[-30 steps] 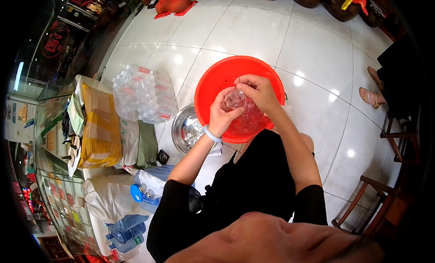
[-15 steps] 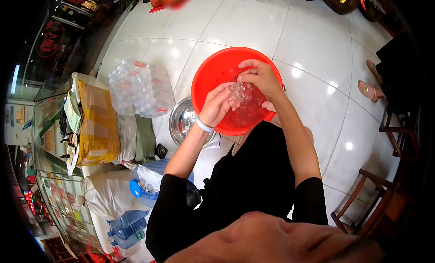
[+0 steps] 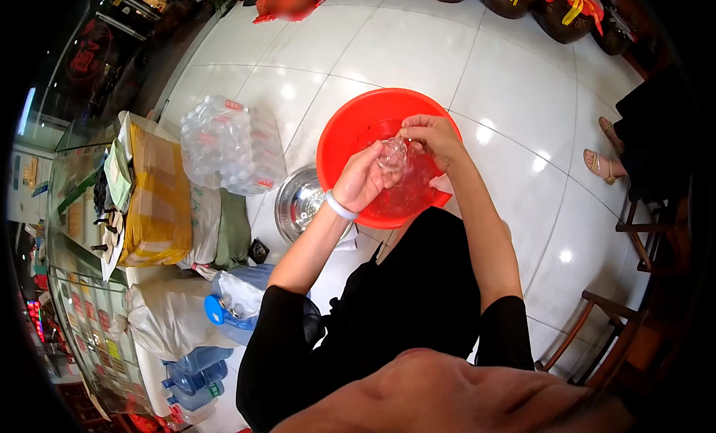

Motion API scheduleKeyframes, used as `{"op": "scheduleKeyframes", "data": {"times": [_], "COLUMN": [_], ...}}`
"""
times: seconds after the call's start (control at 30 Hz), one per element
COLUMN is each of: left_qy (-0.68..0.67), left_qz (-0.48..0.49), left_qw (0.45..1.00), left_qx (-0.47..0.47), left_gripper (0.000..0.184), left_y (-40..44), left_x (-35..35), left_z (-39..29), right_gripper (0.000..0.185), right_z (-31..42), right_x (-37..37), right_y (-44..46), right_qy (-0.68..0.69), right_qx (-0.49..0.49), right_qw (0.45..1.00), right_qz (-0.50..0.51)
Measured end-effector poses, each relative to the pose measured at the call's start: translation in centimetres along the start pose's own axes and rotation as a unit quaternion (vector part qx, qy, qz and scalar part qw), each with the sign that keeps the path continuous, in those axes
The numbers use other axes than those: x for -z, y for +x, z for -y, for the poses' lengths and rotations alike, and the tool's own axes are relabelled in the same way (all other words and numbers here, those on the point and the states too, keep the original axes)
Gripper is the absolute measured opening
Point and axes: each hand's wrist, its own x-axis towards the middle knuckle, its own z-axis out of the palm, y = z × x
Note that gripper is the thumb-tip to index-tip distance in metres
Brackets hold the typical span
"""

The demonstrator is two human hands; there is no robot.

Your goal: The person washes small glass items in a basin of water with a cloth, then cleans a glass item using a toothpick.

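Note:
Over a red basin (image 3: 343,127) on the floor, my left hand (image 3: 363,177) holds a small clear glass-like piece (image 3: 393,154) between thumb and fingers. My right hand (image 3: 432,138) is pinched at the upper right of that piece; whatever is between its fingertips is too small to make out. More clear pieces (image 3: 395,200) lie low in the basin, which looks red through them. A shiny metal bowl (image 3: 292,209) stands on the floor left of the basin, partly behind my left forearm.
Wrapped bottles (image 3: 227,146) stand at the left, near a yellow-taped box (image 3: 158,198), sacks and blue water jugs (image 3: 195,377). Another person's sandaled feet (image 3: 603,166) are at the right, above wooden stools (image 3: 597,328). Dark jars (image 3: 559,19) line the far edge.
The view has shifted slightly. My right hand, raised a little off the piece half a second ago, is closer to it now. The clear piece has turned in my left hand.

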Motion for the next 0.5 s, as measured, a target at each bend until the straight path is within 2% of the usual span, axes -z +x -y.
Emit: {"op": "scheduleKeyframes", "data": {"times": [0.13,0.3,0.5], "left_qy": [0.042,0.061,0.049], "left_qz": [-0.001,-0.032,-0.022], "left_qw": [0.999,0.996,0.998], "left_qx": [-0.023,-0.049,-0.034], "left_gripper": [0.035,0.031,0.03], "left_y": [-0.29,-0.36,-0.37], "left_x": [-0.29,0.0,-0.04], "left_z": [-0.32,-0.35,-0.48], "right_gripper": [0.006,0.006,0.008], "right_z": [-0.11,-0.27,-0.45], "right_x": [-0.1,0.26,0.22], "right_y": [-0.09,0.15,0.34], "right_qy": [0.037,0.081,0.074], "right_qx": [-0.017,-0.036,-0.044], "right_qw": [0.999,0.995,0.996], "right_qz": [-0.007,0.037,0.017]}}
